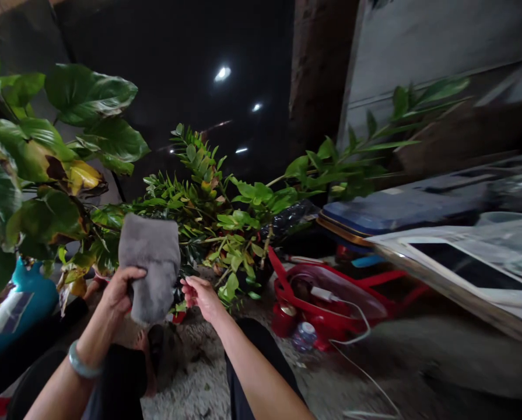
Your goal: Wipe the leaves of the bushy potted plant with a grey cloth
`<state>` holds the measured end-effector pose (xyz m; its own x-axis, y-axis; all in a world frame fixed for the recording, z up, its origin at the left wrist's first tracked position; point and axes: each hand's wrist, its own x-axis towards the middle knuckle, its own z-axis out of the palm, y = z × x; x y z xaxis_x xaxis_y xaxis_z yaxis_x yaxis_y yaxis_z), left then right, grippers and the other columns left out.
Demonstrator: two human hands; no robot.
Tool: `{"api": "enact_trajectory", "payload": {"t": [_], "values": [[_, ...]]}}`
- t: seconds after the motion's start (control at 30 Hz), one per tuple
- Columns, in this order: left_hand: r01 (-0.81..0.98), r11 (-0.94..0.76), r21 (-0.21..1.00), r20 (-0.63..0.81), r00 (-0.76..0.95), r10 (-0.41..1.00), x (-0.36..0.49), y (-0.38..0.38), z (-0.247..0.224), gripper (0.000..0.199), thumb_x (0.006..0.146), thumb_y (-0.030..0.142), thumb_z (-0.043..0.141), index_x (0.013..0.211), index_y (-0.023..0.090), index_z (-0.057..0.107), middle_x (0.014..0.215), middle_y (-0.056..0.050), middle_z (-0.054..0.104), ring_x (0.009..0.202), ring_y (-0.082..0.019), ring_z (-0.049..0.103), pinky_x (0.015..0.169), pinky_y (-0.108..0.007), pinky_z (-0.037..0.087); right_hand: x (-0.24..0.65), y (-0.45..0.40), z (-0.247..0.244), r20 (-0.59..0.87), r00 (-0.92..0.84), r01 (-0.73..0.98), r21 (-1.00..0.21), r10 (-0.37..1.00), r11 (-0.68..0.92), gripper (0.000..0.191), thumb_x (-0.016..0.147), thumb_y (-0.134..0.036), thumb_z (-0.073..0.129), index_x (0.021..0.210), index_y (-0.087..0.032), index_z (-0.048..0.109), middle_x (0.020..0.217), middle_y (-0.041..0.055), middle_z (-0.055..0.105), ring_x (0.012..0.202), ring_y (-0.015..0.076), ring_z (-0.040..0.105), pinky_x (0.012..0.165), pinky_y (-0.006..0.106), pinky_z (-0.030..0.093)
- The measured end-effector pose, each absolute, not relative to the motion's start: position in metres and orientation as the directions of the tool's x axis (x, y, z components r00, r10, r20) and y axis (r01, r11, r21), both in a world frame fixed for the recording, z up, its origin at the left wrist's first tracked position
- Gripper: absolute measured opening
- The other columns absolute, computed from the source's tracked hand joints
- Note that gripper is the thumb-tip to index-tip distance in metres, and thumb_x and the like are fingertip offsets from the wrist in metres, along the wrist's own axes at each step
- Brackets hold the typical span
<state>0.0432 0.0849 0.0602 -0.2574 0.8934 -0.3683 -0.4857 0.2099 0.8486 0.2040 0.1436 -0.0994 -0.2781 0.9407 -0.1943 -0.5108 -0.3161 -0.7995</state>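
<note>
A folded grey cloth hangs upright in my left hand, with the thumb pressed on its front and the other fingers behind it. A pale bracelet circles my left wrist. Just right of the cloth is my right hand, its fingers loosely curled and a little apart, with nothing visible in them. Behind both hands grows a leafy green potted plant, some of its leaves yellowed. A broad-leaved plant with browned leaf edges reaches in from the left.
A red bag with a white cable stands on the floor to the right, beside a clear plastic bottle. A cluttered table juts in at right, blurred. A blue-and-white container is at left. A dark glossy panel rises behind.
</note>
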Motion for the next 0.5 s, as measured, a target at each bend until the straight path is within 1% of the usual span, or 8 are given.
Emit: {"api": "enact_trajectory", "payload": {"t": [0.07,0.13,0.2,0.27,0.33,0.37,0.43,0.5], "values": [[-0.463,0.008,0.886,-0.177,-0.322,0.930,0.051,0.113,0.073,0.027,0.052,0.000,0.069,0.076,0.013,0.070,0.069,-0.003,0.074,0.058,-0.017,0.067,0.061,-0.027,0.056,0.202,0.144,-0.097,-0.191,-0.283,-0.509,-0.801,0.940,-0.316,0.022,0.075,-0.035,0.066,0.081,-0.014,0.070,0.058,-0.0001,0.064,0.042,0.0078,0.054,0.036,0.018,0.042],[-0.441,-0.069,0.895,-0.085,-0.321,0.943,0.059,0.135,0.071,0.030,0.052,0.002,0.073,0.079,0.014,0.070,0.074,-0.002,0.075,0.062,-0.016,0.068,0.065,-0.026,0.055,0.199,0.145,-0.097,-0.216,-0.276,-0.501,-0.799,0.936,-0.332,0.021,0.075,-0.034,0.064,0.081,-0.014,0.069,0.058,-0.0005,0.064,0.041,0.0077,0.054,0.036,0.018,0.042],[-0.391,0.006,0.920,-0.124,-0.279,0.952,0.065,0.141,0.055,0.030,0.051,0.006,0.076,0.079,0.013,0.069,0.073,-0.004,0.075,0.060,-0.017,0.067,0.063,-0.028,0.055,0.198,0.147,-0.100,-0.277,-0.252,-0.473,-0.801,0.927,-0.367,0.018,0.075,-0.033,0.064,0.077,-0.015,0.067,0.056,-0.0012,0.063,0.040,0.0078,0.053,0.034,0.017,0.040],[-0.303,0.167,0.938,-0.243,-0.234,0.942,0.066,0.128,0.036,0.028,0.048,0.008,0.077,0.075,0.011,0.069,0.068,-0.005,0.074,0.057,-0.019,0.066,0.058,-0.029,0.053,0.199,0.148,-0.103,-0.322,-0.231,-0.446,-0.804,0.918,-0.394,0.018,0.074,-0.033,0.063,0.068,-0.016,0.063,0.052,-0.0019,0.060,0.038,0.0081,0.051,0.032,0.017,0.037],[-0.224,0.298,0.928,-0.340,-0.182,0.923,0.061,0.106,0.025,0.028,0.045,0.007,0.074,0.072,0.012,0.068,0.063,-0.004,0.072,0.053,-0.019,0.064,0.055,-0.030,0.051,0.200,0.149,-0.106,-0.316,-0.234,-0.442,-0.808,0.919,-0.390,0.022,0.073,-0.034,0.063,0.060,-0.017,0.058,0.048,-0.0028,0.057,0.036,0.0082,0.049,0.031,0.017,0.035],[-0.203,0.332,0.921,-0.365,-0.154,0.918,0.059,0.096,0.026,0.028,0.044,0.006,0.073,0.071,0.013,0.067,0.061,-0.003,0.071,0.051,-0.019,0.063,0.054,-0.030,0.051,0.201,0.149,-0.107,-0.297,-0.241,-0.447,-0.811,0.924,-0.377,0.024,0.073,-0.035,0.063,0.059,-0.017,0.057,0.046,-0.0032,0.055,0.036,0.0082,0.048,0.032,0.017,0.035],[-0.199,0.318,0.927,-0.344,-0.112,0.932,0.055,0.087,0.038,0.031,0.042,0.006,0.071,0.072,0.015,0.067,0.060,-0.001,0.070,0.051,-0.019,0.062,0.053,-0.031,0.050,0.203,0.149,-0.106,-0.254,-0.255,-0.468,-0.812,0.933,-0.349,0.024,0.071,-0.038,0.065,0.060,-0.017,0.059,0.047,-0.0032,0.056,0.037,0.0083,0.049,0.033,0.018,0.036],[-0.241,0.193,0.951,-0.228,-0.127,0.965,0.056,0.095,0.056,0.033,0.043,0.008,0.073,0.074,0.015,0.068,0.063,-0.001,0.072,0.055,-0.020,0.063,0.056,-0.031,0.050,0.204,0.149,-0.105,-0.219,-0.265,-0.494,-0.805,0.939,-0.327,0.023,0.069,-0.039,0.067,0.067,-0.016,0.063,0.052,-0.0022,0.060,0.039,0.0083,0.051,0.035,0.019,0.039]]}}
